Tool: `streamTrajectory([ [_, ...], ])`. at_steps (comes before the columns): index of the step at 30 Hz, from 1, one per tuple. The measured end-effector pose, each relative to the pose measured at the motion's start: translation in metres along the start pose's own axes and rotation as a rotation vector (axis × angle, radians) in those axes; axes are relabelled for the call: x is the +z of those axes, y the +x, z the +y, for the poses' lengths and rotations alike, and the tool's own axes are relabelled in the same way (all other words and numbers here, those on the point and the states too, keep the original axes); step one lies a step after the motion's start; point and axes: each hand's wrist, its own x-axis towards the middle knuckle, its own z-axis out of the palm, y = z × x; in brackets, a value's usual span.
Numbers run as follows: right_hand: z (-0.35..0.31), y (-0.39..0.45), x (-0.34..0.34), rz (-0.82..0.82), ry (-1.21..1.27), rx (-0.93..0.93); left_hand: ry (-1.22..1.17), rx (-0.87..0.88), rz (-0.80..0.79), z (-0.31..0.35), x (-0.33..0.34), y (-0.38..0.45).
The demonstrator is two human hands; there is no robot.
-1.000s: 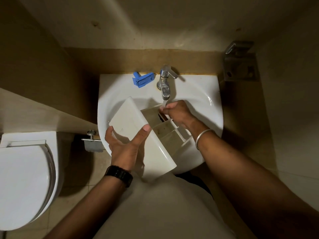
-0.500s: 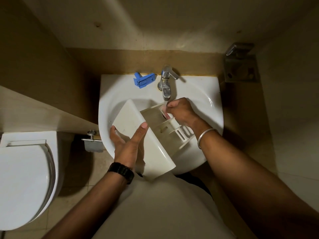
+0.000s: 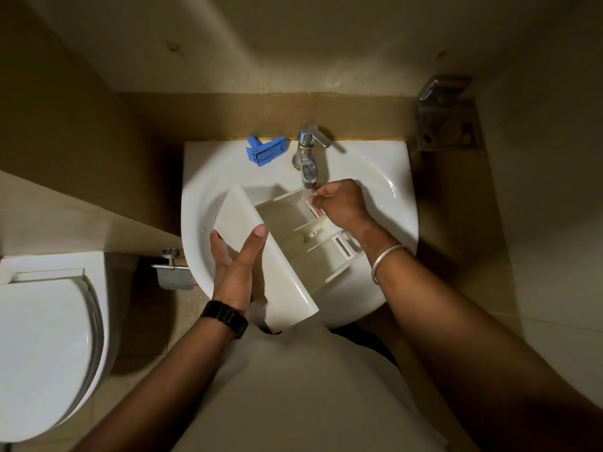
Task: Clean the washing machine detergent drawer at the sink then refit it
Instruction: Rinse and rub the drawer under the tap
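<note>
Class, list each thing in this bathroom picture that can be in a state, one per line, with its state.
Tap: running.
Detergent drawer: tilted in the sink, stained inside.
Sink: wet, water drops on its rim.
Left hand: grips the drawer's front panel.
Right hand: fingers curled round a small pinkish thing in the drawer's far corner.
Blue insert: out of the drawer, lying on the sink ledge.
Toilet lid: shut.

White detergent drawer [image 3: 293, 243] tilted over sink [image 3: 202, 197], front panel gripped in left hand [image 3: 235, 259], grimy compartments under right hand [image 3: 339, 203] w/ tap water running in.
</note>
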Motion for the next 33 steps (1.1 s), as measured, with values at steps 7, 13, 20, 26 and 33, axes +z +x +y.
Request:
streamTrajectory([
  [7,0.009,-0.01,0.001,-0.089,0.202,0.097,-0.03,0.019,-0.046,0.0,-0.004,0.012],
  [13,0.001,-0.011,-0.004,-0.039,0.116,0.074,-0.018,0.064,-0.065,0.001,-0.011,0.02],
  [20,-0.007,-0.011,0.007,0.053,0.125,0.051,-0.014,0.13,-0.069,0.005,-0.023,0.033],
  [26,-0.003,-0.018,-0.001,-0.186,0.473,0.165,-0.039,0.068,-0.058,0.004,-0.037,0.043],
  [33,-0.003,-0.018,-0.015,-0.353,0.613,0.358,-0.073,-0.008,-0.136,0.017,-0.037,0.038],
])
